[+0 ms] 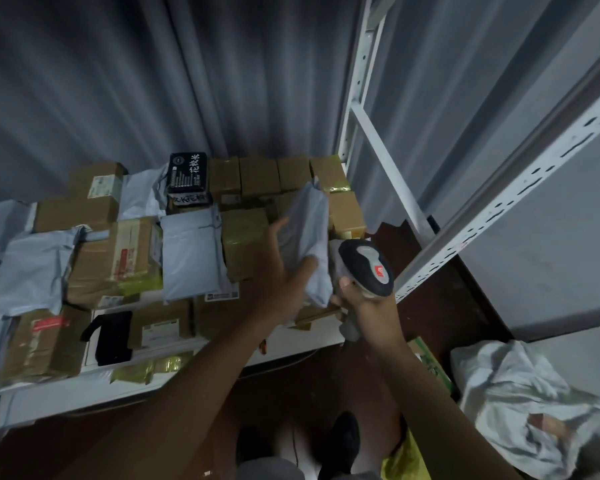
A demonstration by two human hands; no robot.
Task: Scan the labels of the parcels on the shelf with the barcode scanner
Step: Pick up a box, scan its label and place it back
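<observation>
Fingers (309, 263) of the left hand (284, 271) are curled round a soft grey plastic mailer bag (307, 233), thumb on its near face, holding it upright and lifted off the stack at the right end of the shelf. Right hand (361, 306) is wrapped round the grip of a grey and black handheld barcode scanner with a red mark on its head (368, 268); its fingers are closed on the handle. Scanner head sits just beside the bag's lower right edge, nearly touching.

Bag surface facing the camera is plain and creased; no label visible on it, so the label is probably on a hidden side.

White metal shelf (291, 348) carries many more parcels: brown cardboard boxes (97, 261), pale grey mailer bags (191, 258), one black printed box (187, 174). Some show white labels.

Progress, as a judgement: one parcel is in hand and being presented; the frame does not show which parcels are already scanned. Most appear left to do.
</observation>
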